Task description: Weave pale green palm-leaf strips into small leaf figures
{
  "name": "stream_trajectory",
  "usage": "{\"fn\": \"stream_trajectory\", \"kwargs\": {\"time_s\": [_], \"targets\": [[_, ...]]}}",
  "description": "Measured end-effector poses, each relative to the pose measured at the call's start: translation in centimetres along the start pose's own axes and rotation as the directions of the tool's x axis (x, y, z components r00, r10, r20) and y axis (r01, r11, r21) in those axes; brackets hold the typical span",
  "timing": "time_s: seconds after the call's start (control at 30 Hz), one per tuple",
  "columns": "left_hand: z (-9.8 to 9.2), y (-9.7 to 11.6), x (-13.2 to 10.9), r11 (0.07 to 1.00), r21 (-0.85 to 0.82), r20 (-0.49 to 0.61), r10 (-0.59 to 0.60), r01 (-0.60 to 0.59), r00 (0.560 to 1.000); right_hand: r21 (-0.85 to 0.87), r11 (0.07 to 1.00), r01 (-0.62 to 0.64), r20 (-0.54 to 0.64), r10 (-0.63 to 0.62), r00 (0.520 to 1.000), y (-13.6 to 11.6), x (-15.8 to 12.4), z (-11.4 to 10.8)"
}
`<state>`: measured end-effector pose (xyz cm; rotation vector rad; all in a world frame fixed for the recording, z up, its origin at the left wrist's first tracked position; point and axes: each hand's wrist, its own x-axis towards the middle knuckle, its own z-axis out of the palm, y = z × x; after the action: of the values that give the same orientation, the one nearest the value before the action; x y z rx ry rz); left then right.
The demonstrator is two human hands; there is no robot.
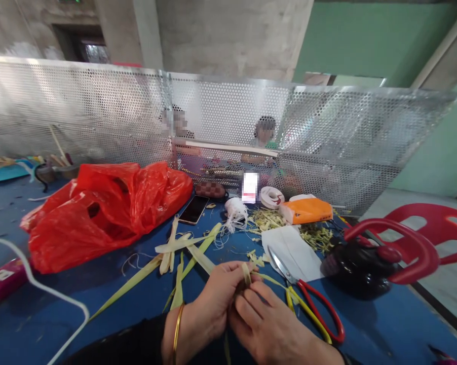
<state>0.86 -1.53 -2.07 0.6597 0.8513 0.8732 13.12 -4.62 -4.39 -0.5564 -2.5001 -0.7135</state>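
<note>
Low in the middle of the view, my left hand [215,296] and my right hand [264,319] meet, both closed on one pale green leaf strip [246,274]. A bent loop of it stands up between my fingertips, and a thin end trails off to the right; the rest is hidden by my fingers. Loose flat leaf strips [203,259] lie crossed on the blue table just left of my hands. Scissors [304,294] with red and yellow handles rest right of my right hand, their blades on a white paper sheet [289,251].
A red plastic bag [110,213] fills the left, near a phone [194,209] and a white cable [34,284]. White thread [236,213], a tape roll [272,196], an orange packet [308,210] and a dark kettle [359,266] stand beyond. People sit behind a perforated metal screen [221,109].
</note>
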Motion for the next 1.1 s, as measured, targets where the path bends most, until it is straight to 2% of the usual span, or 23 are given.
{"fn": "stream_trajectory", "kwargs": {"time_s": [0.1,0.17,0.2,0.27,0.33,0.4,0.43,0.5,0.67,0.73,0.83,0.93,1.0,1.1], "targets": [[-0.1,-0.2,-0.1,0.999,0.007,0.015,0.046,-0.046,0.999,0.128,0.988,-0.081,-0.095,0.093,0.991,0.3,0.2,-0.8],[0.0,-0.2,-0.2,0.993,0.048,0.02,0.11,-0.11,0.994,0.301,0.928,-0.219,-0.158,0.275,0.948,0.7,0.3,-1.5],[0.0,-0.2,-0.3,0.989,0.073,0.019,0.128,-0.129,0.992,0.397,0.866,-0.305,-0.16,0.392,0.906,0.9,0.4,-1.8],[0.1,-0.2,-0.5,0.984,0.117,0.014,0.133,-0.134,0.991,0.556,0.676,-0.483,-0.084,0.624,0.777,1.2,0.4,-2.1],[0.2,-0.2,-0.8,0.983,0.141,0.007,0.12,-0.12,0.993,0.635,0.454,-0.625,0.04,0.789,0.613,1.4,0.4,-2.2],[0.3,-0.2,-1.0,0.981,0.156,-0.002,0.119,-0.117,0.993,0.647,0.275,-0.711,0.133,0.878,0.461,1.5,0.2,-2.2],[0.3,-0.2,-1.1,0.98,0.161,-0.003,0.121,-0.119,0.993,0.641,0.209,-0.738,0.165,0.902,0.399,1.5,0.1,-2.1],[0.3,-0.2,-1.4,0.977,0.172,0.0,0.124,-0.122,0.992,0.643,0.104,-0.759,0.233,0.917,0.323,1.4,0.0,-2.1],[-0.1,-0.6,-2.2,0.969,0.221,-0.001,0.11,-0.107,0.994,0.701,-0.195,-0.686,0.476,0.844,0.246,0.4,-0.5,-1.8],[-0.5,-1.1,-2.1,0.968,0.238,-0.005,0.083,-0.08,0.996,0.687,-0.285,-0.669,0.542,0.814,0.21,0.0,-0.6,-1.5],[-1.1,-1.9,-1.5,0.963,0.265,0.003,0.046,-0.045,0.999,0.638,-0.288,-0.714,0.553,0.816,0.166,-0.2,-0.9,-0.9],[-1.5,-2.5,-0.8,0.958,0.285,-0.002,0.032,-0.03,0.999,0.618,-0.274,-0.737,0.546,0.825,0.15,-0.2,-1.1,-0.3],[-1.6,-2.5,-0.8,0.964,0.265,-0.014,0.012,-0.008,1.0,0.62,-0.296,-0.727,0.56,0.816,0.145,-0.2,-1.3,0.0],[-1.4,-2.1,-1.2,0.978,0.203,-0.014,-0.034,0.036,0.999,0.608,-0.346,-0.715,0.574,0.813,0.094,-0.3,-1.5,0.3]]}}
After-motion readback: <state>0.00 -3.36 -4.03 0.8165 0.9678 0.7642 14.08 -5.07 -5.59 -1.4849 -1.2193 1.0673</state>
